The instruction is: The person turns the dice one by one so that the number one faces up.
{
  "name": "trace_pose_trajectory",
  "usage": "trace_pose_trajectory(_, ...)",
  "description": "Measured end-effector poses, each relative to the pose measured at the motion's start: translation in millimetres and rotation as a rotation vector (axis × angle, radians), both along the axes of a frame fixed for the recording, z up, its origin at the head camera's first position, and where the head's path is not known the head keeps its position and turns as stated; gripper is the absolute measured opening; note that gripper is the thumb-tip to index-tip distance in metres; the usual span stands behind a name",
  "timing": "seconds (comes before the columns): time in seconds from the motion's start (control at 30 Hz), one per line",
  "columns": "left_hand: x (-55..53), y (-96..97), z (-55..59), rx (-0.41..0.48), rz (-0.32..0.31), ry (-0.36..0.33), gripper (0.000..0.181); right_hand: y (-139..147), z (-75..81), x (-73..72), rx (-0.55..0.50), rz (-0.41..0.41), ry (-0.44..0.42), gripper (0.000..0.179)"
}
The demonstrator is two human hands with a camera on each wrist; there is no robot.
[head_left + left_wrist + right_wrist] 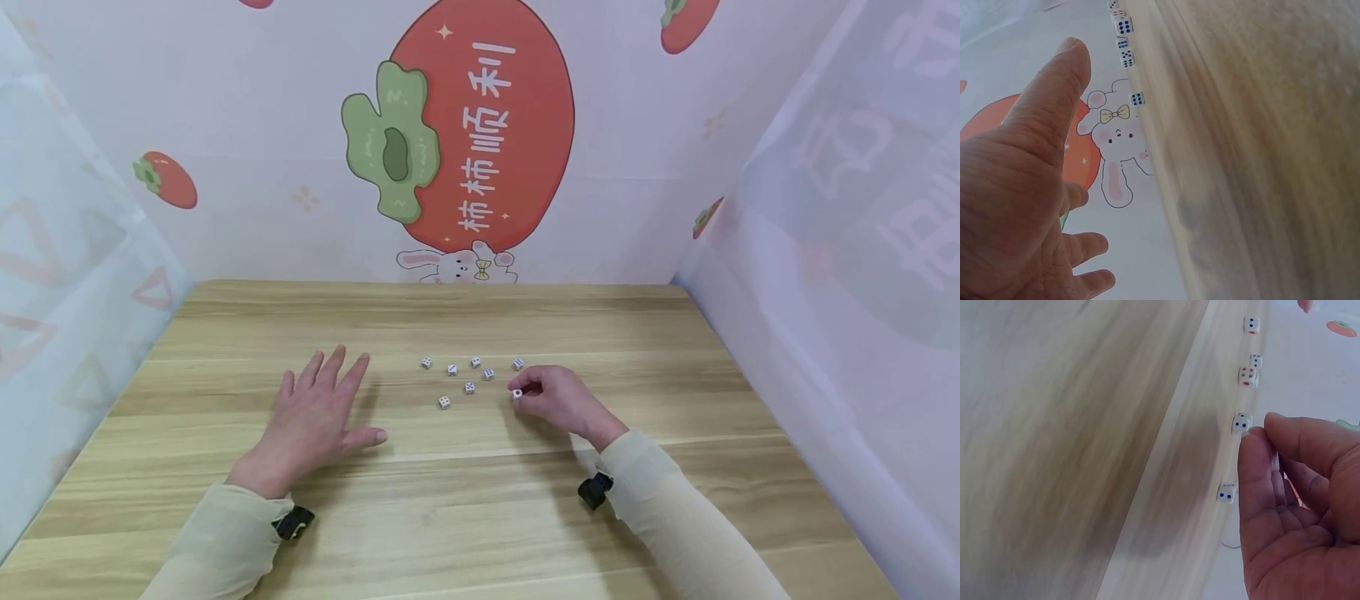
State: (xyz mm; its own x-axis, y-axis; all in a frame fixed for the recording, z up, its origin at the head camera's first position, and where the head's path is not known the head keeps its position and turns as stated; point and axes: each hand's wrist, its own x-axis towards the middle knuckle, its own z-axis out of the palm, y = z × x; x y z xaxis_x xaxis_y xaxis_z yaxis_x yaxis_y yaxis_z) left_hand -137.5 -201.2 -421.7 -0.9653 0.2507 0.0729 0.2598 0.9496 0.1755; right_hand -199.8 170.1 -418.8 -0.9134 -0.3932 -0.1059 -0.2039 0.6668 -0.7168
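Note:
In the head view, my right hand [558,402] pinches a white die [517,393] between thumb and index fingertips. Just behind those fingers another white die [518,364] lies on the wooden table. To the left, several more white dice form a loose group, among them a front die [444,402] and a back-left die [427,362]. My left hand [311,417] is spread with fingers straight, left of the group and holding nothing. The left wrist view shows its thumb [1054,94] extended near a line of dice. In the right wrist view, a die [1242,423] appears beside the pinching fingertips.
The wooden tabletop [450,517] reaches back to a white cloth with a large printed persimmon [517,125] and a rabbit drawing [459,265]. Cloth walls stand at the left and right. A black wrist camera [293,522] sits on the left sleeve, another [595,490] on the right.

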Motion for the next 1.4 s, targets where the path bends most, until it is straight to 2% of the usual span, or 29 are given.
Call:
trace_pose_trajectory(0.13, -0.4, 0.1, -0.4, -0.02, -0.002, 0.007, 0.112, 4, -1.0, -2.9, 0.044, 0.003, 0.042, 0.017)
trace_pose_trajectory(0.37, -0.6, 0.2, 0.0, -0.025, 0.005, -0.004, 0.112, 12, 2.4, -7.4, 0.082, -0.031, 0.066, 0.015)
trace_pose_trajectory(0.77, 1.4, -0.2, 1.4, -0.016, 0.007, -0.005, 0.113, 34, 3.0, -26.5, 0.165, -0.099, 0.102, 0.021)
trace_pose_trajectory(1.13, -0.1, 1.2, 3.6, -0.031, -0.009, 0.015, 0.113, 35, 2.1, -43.6, 0.225, -0.107, 0.095, 0.018)
trace_pose_trajectory(1.4, 1.9, 3.5, 3.7, -0.05, -0.027, 0.045, 0.112, 34, -4.6, -46.1, 0.269, -0.113, 0.048, 0.014)
